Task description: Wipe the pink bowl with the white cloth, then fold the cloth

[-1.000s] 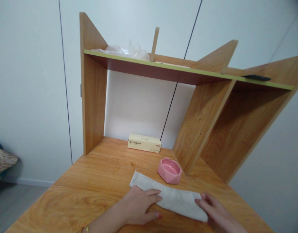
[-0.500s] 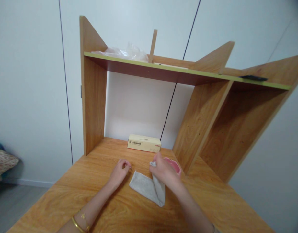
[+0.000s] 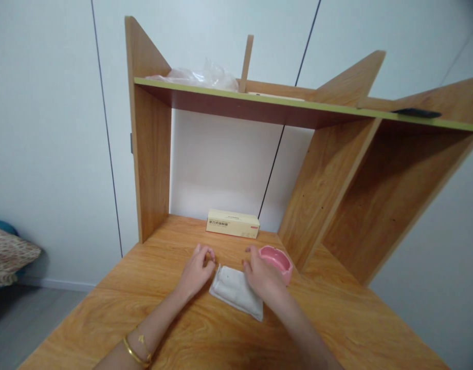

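A light grey cloth (image 3: pixel 236 292) lies folded into a flat rectangle on the wooden desk. Just off its left end is my left hand (image 3: pixel 197 271), with fingers curved, thumb and forefinger apart, and nothing in its grasp. My right hand (image 3: pixel 262 275) rests over the cloth's right end, thumb and forefinger spread; its other fingers are partly hidden. Right behind that hand stands a pink ashtray-like dish (image 3: pixel 277 259) with a notched rim, partly covered by the hand.
A cream cling-film box (image 3: pixel 232 224) stands at the back of the desk (image 3: pixel 175 334). Above it runs a wooden shelf (image 3: pixel 221 103) carrying a clear plastic bag (image 3: pixel 205 77) and a dark flat object (image 3: pixel 417 112). Upright panels (image 3: pixel 317 190) divide the right side.
My right hand has laid the raised part of the cloth down and let go of it, so the cloth is now folded flat. My left hand's fingers have opened a little.
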Motion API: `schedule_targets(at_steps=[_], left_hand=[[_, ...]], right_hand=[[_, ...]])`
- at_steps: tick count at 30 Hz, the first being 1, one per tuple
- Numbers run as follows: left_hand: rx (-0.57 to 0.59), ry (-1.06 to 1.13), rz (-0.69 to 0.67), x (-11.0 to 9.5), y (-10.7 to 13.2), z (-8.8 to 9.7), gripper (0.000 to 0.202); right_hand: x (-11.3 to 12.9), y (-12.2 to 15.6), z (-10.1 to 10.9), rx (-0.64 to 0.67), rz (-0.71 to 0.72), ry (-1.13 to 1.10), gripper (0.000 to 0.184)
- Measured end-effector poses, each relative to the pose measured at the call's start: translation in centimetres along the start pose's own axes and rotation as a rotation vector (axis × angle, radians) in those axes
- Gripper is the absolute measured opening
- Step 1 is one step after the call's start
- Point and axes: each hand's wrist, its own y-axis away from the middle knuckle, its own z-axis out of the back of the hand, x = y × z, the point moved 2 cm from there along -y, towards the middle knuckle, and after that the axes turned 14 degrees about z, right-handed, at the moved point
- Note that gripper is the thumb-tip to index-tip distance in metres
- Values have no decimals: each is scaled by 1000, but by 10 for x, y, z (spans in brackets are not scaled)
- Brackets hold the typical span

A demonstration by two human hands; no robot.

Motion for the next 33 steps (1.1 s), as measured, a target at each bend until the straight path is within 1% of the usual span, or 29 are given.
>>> schedule_targets(at_steps=[1,3,5,6,8,10,12,14,16,18,21,23,25,28,33], left_hand=[[24,-18,-28,-5,3,1,11],[87,-127,-95,-14,9,3,10],[146,-261,-133,-19,13,3,9],[173,-320,-141,-19,15,2,9],[218,-412,-148,-18,17,-2,9],[244,-454,-152,-15,18,-5,10],[240,-435,-150,-14,18,-6,11],[215,-384,-130,-14,17,-3,12],[189,-340,-100,-14,15,0,14],[170,-318,-82,-14,14,1,17],[156,-306,-83,-10,13,-2,22],[157,-303,-84,-8,14,-5,26],[163,-296,-80,-7,16,-8,28],[173,-297,-76,-9,18,-10,31],[176,-319,-89,-8,19,-9,29]], right_hand=[[-14,5,1,8,-19,15,30],[-41,14,-4,42,-52,32,29],[-62,21,-16,71,-82,-46,34],[-68,25,-24,80,-79,-127,35],[-72,29,-42,114,-62,-340,34],[-71,32,-57,138,-54,-533,31],[-69,34,-67,138,-71,-647,29],[-75,36,-71,130,-93,-694,28],[-88,39,-70,134,-106,-706,27],[-107,44,-66,141,-106,-697,27],[-136,53,-56,147,-88,-676,31],[-150,58,-48,134,-93,-662,33],[-158,61,-41,120,-102,-656,34],[-162,61,-34,110,-95,-660,34],[-167,56,-32,155,-106,-623,32]])
